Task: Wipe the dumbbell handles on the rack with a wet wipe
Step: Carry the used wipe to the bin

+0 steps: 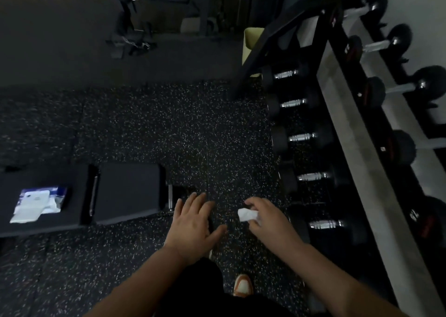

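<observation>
Right hand pinches a crumpled wet wipe, hovering just left of the nearest lower-row dumbbell handle, not touching it. Left hand empty, fingers spread flat over the speckled floor. Rack along the right. Wipes pack on the bench, near left.

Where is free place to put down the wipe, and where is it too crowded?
Free: bench pad right of the wipes packet, and speckled floor between bench and rack. Crowded: the rack's lower row, dumbbells close together.
</observation>
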`<state>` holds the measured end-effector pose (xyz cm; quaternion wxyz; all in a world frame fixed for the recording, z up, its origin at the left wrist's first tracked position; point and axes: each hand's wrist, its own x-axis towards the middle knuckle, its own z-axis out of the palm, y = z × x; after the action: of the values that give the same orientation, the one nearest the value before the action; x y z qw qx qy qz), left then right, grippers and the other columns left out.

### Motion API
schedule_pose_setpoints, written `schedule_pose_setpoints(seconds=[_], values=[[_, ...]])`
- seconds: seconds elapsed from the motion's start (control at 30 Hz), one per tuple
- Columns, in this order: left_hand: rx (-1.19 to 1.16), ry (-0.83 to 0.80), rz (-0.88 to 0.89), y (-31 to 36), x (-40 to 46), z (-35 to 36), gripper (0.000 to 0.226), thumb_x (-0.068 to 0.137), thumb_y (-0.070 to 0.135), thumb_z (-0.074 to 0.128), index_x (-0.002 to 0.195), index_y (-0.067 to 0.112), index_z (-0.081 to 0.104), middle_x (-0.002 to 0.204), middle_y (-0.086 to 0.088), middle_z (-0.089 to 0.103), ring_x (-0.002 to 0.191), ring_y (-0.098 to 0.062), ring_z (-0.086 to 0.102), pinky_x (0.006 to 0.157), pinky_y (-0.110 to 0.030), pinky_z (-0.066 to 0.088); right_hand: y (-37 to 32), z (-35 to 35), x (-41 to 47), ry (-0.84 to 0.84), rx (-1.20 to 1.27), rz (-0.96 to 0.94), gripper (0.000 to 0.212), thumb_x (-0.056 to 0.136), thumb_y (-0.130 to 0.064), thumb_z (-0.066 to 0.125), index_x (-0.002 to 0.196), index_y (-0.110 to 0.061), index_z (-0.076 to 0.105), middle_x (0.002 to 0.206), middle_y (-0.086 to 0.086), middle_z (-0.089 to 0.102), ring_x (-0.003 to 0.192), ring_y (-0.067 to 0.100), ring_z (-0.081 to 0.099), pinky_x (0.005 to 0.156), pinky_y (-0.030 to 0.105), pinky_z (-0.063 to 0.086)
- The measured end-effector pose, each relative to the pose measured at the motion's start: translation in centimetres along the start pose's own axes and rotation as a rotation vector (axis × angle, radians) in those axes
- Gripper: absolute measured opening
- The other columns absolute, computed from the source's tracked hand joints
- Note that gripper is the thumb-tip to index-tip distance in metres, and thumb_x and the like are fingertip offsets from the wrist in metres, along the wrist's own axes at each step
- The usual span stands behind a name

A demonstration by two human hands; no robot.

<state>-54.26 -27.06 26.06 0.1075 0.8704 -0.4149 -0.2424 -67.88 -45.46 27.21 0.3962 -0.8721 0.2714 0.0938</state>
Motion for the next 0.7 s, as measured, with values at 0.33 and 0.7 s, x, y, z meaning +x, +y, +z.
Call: schedule_pose_setpoints(seconds=[0.33,0.7], values=[[0.05,-0.056,0.097,-6.6,17.9,-10.5,0.085,0.081,0.079,0.018,0.149,0.03,0.033,0.164,0.0,0.02,0.153,-0.021,0.001,0.123,-0.049,-0.006,-5.6,-6.0,17.3,0.232,-0.057,0.001,0.012,0.084,-0.012,0.067,0.09,-0.022,0.064,0.124,-0.017,0.036,0.118,0.002,0.034,0.091,0.013,0.035],[0.095,-0.049,0.075,-7.9,37.5,-18.5,0.084,0.081,0.079,0.018,0.149,0.03,0.031,0.163,0.0,0.019,0.153,-0.02,0.0,0.123,-0.05,-0.005,-5.8,-14.7,36.2,0.212,0.152,0.042,0.017,0.088,-0.015,0.061,0.091,-0.031,0.056,0.114,-0.022,0.047,0.102,-0.002,0.05,0.079,0.009,0.039]])
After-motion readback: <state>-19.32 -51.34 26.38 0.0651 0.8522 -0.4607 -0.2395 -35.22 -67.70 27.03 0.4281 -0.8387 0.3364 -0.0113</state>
